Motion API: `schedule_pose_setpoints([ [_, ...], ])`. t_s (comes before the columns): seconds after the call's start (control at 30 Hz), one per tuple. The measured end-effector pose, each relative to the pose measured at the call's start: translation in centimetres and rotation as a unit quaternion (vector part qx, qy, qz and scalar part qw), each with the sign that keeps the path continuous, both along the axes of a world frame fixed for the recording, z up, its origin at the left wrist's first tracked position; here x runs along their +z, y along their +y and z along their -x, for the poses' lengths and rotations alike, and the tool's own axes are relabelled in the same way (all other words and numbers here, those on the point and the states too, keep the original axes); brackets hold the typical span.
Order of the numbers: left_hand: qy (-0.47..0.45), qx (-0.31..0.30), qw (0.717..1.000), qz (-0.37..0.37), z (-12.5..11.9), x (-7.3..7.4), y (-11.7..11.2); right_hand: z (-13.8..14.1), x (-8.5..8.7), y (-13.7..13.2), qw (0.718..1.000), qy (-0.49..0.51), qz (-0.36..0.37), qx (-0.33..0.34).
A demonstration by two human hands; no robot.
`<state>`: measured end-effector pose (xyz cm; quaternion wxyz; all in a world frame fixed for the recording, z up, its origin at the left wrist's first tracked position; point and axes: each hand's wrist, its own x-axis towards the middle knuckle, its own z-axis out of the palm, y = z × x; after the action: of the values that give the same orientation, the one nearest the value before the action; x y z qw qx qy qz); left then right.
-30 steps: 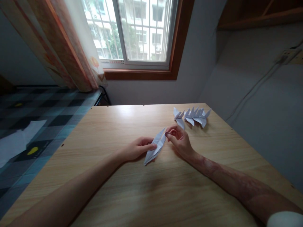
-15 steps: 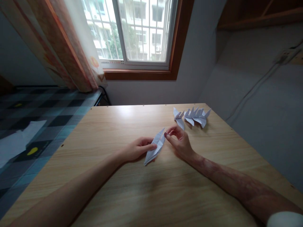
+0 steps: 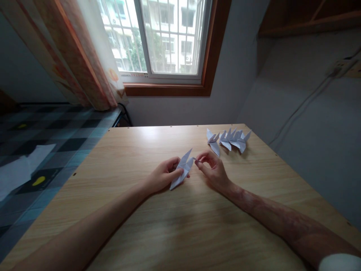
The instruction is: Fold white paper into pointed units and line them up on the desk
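A white origami crane [image 3: 183, 167], partly folded, is held just above the wooden table. My left hand [image 3: 167, 172] is closed on its body, thumb on top and fingers underneath. The long wings slant from lower left to upper right. With thumb and forefinger my right hand [image 3: 213, 169] pinches the tip of the crane's thin strip that sticks out to the right. Several finished paper cranes [image 3: 230, 140] stand in a row behind my right hand, wings raised.
The wooden table [image 3: 135, 226] stretches to the wall under the window. To the left is a bed with a checked cover [image 3: 73, 131], with white paper sheets [image 3: 25, 169] on it. A white rounded object [image 3: 341, 262] shows at the lower right corner.
My left hand has shifted slightly up and left with the crane and turned it. The strip between the crane and my right fingertips now shows, bent out to the right. My right hand stays nearly still.
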<state>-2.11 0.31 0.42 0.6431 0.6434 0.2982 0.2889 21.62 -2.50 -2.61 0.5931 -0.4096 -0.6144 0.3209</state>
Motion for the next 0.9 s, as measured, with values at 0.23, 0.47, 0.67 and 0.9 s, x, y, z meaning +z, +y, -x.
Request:
schedule_pose_setpoints([
  [0.23, -0.010, -0.013, 0.998, 0.054, -0.1, 0.3, 0.0, 0.0, 0.1, -0.2, 0.999, -0.020, 0.010, 0.029],
  [0.47, 0.025, -0.051, 0.996, 0.066, 0.1, 0.5, 0.0, 0.1, 0.2, -0.2, 0.999, -0.006, 0.016, 0.045],
  [0.67, 0.009, -0.073, 0.994, 0.084, 0.1, 0.2, 0.2, 0.3, 0.9, -0.5, 0.998, -0.040, -0.006, 0.039],
  [0.9, 0.025, -0.054, 0.996, 0.062, -0.3, 0.5, 0.0, 0.4, 1.4, -0.9, 0.997, -0.059, -0.032, 0.048],
])
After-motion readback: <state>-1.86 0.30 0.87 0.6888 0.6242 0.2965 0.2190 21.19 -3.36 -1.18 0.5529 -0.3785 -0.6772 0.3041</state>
